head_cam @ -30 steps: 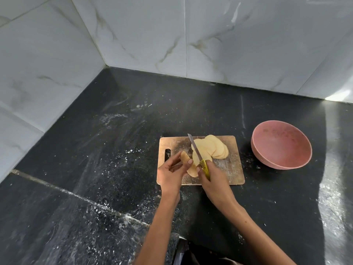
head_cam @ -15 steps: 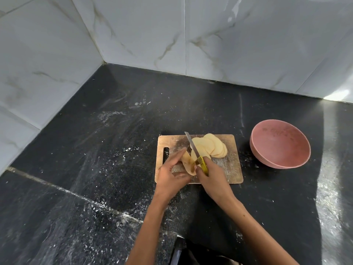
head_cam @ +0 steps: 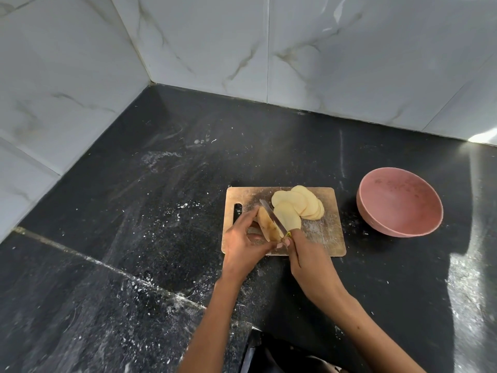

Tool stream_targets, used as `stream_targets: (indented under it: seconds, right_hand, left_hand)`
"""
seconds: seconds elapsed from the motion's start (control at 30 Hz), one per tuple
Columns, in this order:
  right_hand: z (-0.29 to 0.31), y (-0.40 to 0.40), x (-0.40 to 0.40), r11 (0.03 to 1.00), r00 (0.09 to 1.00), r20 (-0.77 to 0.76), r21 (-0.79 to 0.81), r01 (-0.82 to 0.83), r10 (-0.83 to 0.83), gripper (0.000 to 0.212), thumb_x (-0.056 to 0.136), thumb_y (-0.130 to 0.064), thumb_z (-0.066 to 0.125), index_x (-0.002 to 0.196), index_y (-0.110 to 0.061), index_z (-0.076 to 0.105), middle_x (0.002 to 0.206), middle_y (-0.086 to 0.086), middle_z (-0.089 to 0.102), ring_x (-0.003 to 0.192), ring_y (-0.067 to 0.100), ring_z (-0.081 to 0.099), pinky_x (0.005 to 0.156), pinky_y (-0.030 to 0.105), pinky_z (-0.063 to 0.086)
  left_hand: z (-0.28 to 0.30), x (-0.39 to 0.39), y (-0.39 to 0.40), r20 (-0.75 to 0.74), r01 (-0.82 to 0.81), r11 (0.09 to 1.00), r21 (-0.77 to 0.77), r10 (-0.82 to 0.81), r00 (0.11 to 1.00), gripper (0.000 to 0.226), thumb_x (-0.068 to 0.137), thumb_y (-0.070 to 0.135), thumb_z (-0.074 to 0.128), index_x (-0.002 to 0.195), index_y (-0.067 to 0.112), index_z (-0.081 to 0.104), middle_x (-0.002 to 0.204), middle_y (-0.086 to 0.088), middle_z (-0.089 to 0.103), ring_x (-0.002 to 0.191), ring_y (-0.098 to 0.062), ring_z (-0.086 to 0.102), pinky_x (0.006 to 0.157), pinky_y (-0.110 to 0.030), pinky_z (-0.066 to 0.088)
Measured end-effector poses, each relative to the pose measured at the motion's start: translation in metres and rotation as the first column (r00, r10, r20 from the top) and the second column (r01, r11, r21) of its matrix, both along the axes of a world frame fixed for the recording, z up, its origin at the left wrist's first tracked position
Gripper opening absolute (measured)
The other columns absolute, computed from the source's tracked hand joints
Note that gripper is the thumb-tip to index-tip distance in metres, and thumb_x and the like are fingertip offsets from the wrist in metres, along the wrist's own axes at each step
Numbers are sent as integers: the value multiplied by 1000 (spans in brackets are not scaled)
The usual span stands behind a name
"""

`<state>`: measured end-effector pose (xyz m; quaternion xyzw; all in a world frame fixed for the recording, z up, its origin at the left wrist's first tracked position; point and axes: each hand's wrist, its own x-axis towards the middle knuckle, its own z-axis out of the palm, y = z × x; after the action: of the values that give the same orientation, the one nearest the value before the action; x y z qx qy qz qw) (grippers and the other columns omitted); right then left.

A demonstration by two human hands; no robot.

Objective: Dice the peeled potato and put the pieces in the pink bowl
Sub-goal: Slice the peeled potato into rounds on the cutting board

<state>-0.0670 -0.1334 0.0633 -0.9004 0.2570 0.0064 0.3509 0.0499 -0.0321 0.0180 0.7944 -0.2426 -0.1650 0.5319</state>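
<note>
Head view, the only one. Remaining potato end piece (head_cam: 267,224) is stood on edge on the cutting board (head_cam: 326,234), near its front left, and is pinched by the left hand (head_cam: 243,244): fingers curled round the far side, thumb at the near side. Knife (head_cam: 273,218) is gripped by the right hand (head_cam: 306,254), fingers wrapped round the yellow handle, blade laid against the cut face of the piece, tip pointing away and to the left. A fan of slices (head_cam: 298,204) is lying flat on the board just right of the blade, overlapping each other. Pink bowl (head_cam: 400,204) is sat on the black worktop (head_cam: 161,211) right of the board, apart from it; no potato is seen inside.

Handling, judged: piece is light, firm and stiff, so it will be cut cleanly, not squashed. Cut faces are probably wet and starchy, so slip is to be expected. Stub is thin and standing on edge, so it is tippy; it should be held low at both ends with fingertips kept clear of the blade line. Slices are thin and can snap if bent; they are best stacked flat and held from above for dicing, then scooped into the bowl rather than picked singly. Dicing itself is judged not yet started.
</note>
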Motion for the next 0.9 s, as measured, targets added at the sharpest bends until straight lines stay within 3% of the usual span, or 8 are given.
stream_targets:
  seconds: [0.17,0.37,0.5,0.73,0.9]
  right_hand:
    - [3,7,-2,1000,997,-71,-24,-15,13,13,104,-27,28,98,-18,35,65,-2,48,54,14,43,48,30,26]
    - [5,10,1,1000,996,-88,-29,0,-2,11,103,-27,29,100,-18,34,66,-1,51,57,19,48,49,32,30]
    - [7,13,3,998,989,-149,-64,-8,-2,17,104,-33,27,97,-19,31,67,-2,47,59,19,47,53,35,33]
    - [10,15,9,994,976,-215,-111,-13,-11,16,104,-33,24,96,-20,29,67,-4,45,60,17,46,57,34,34]
    - [13,15,12,991,976,-214,-135,3,-32,15,104,-32,25,96,-20,30,67,-5,43,60,15,44,57,34,33]
  left_hand:
    - [-1,0,-1,17,-18,1000,13,18,1000,94,49,21,96,132,8,55,119,1,62,98,-11,67,76,-13,53]
    - [-5,-1,0,-18,-70,997,26,71,997,97,46,29,96,132,9,55,124,-1,61,106,-14,65,82,-34,59]
    - [-5,-1,-1,-11,-93,995,46,94,996,95,46,24,96,131,11,57,121,-3,63,106,-13,63,84,-33,58]
    - [-6,-2,-2,0,-99,994,50,99,995,95,45,45,84,131,13,57,119,2,64,109,-13,62,88,-39,56]
    - [-3,-4,-2,12,-99,995,33,99,995,89,48,42,84,128,13,59,117,3,64,105,-9,63,87,-37,56]
